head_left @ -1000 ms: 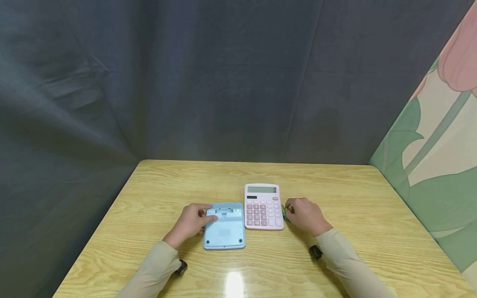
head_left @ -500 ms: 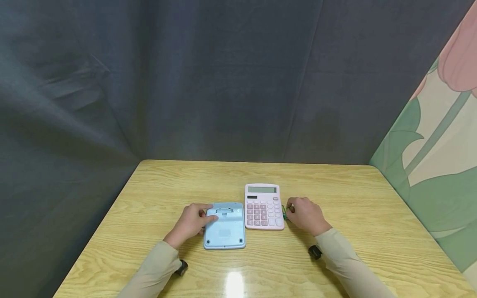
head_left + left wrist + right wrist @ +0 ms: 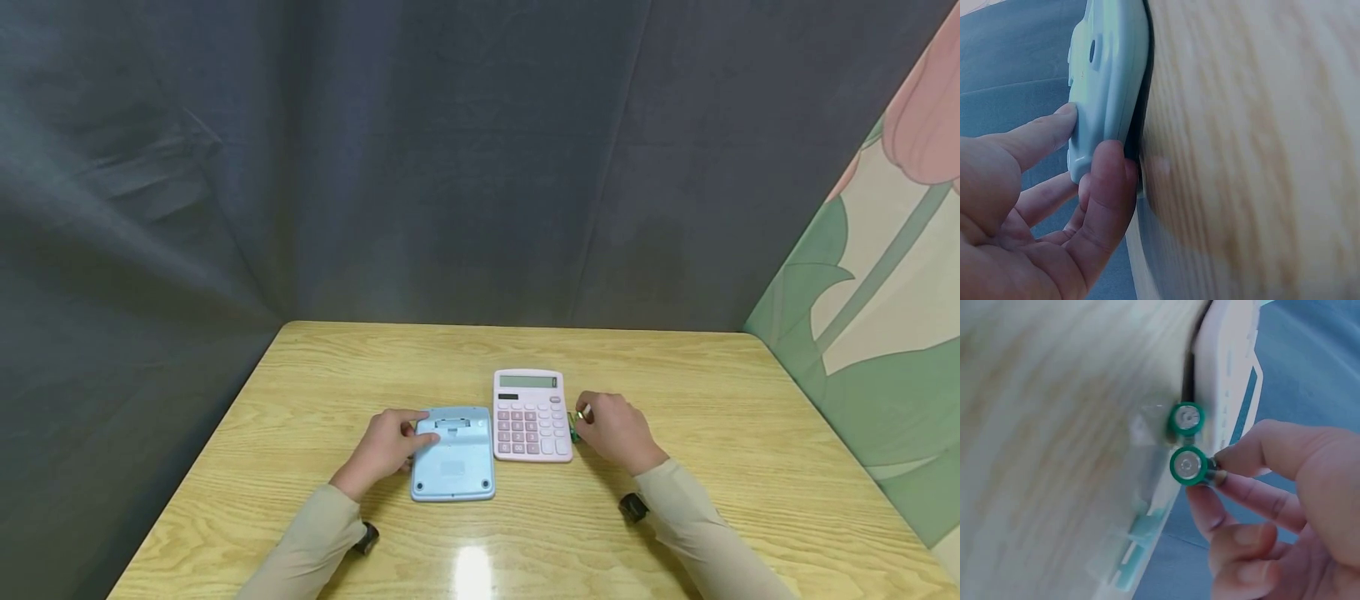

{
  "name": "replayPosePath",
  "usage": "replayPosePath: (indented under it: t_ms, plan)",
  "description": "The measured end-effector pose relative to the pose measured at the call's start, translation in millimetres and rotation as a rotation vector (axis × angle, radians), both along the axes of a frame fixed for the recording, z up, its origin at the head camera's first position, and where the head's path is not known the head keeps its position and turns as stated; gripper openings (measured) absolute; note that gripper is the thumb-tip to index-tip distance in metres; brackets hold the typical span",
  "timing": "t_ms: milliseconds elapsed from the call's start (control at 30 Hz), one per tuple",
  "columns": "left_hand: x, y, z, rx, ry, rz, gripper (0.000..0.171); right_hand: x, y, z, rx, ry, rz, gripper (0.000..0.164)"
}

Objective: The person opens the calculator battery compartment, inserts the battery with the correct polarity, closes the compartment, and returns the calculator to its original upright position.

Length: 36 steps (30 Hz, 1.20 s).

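A light-blue calculator (image 3: 453, 467) lies face down on the table, its battery compartment (image 3: 452, 423) uncovered near the far edge. My left hand (image 3: 384, 450) grips its left side, thumb on the back and fingers along the edge, as the left wrist view also shows. To its right a pink calculator (image 3: 532, 417) lies face up. Beside that one's right edge, my right hand (image 3: 617, 432) pinches a green-ended battery (image 3: 1189, 465) between thumb and fingers. A second battery (image 3: 1187, 419) lies close to it, against the pink calculator's side.
A small light-blue plastic piece (image 3: 1138, 547) shows at the table's far side in the right wrist view; its kind is unclear. The wooden table (image 3: 360, 358) ends at a dark curtain (image 3: 465, 167) behind, and a flower-patterned panel (image 3: 892, 275) stands at the right.
My right hand has shifted very slightly at the batteries, its knuckles rising a little. The left hand and both calculators stay practically where they were.
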<state>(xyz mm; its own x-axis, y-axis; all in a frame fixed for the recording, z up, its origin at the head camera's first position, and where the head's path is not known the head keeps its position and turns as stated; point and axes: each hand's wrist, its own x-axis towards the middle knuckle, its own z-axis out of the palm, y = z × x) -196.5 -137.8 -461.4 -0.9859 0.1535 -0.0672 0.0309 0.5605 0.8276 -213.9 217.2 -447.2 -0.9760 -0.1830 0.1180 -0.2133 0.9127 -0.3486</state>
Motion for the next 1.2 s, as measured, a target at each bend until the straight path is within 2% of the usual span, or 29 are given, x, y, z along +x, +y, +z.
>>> replayPosePath:
  t_ms: [400,567,833,1033,1200]
  plan:
    - [1.6,0,2.9,0.003,0.008,0.000,0.047,0.8,-18,17.9,-0.118,0.125,0.064,0.012]
    - [2.3,0,2.3,0.005,-0.002,0.002,0.047,1.3,-33,23.3,-0.158,0.137,0.102,0.012]
    - [1.0,0,1.8,0.008,-0.004,-0.005,0.048,0.4,-69,31.8,-0.207,0.146,0.211,0.013]
    - [0.6,-1,0.1,0.011,-0.009,-0.008,0.047,-1.6,-103,33.2,-0.192,0.177,0.315,0.014]
    - [0.8,-1,-0.5,0.010,-0.014,-0.011,0.047,-3.3,-131,32.5,-0.129,0.189,0.397,0.015]
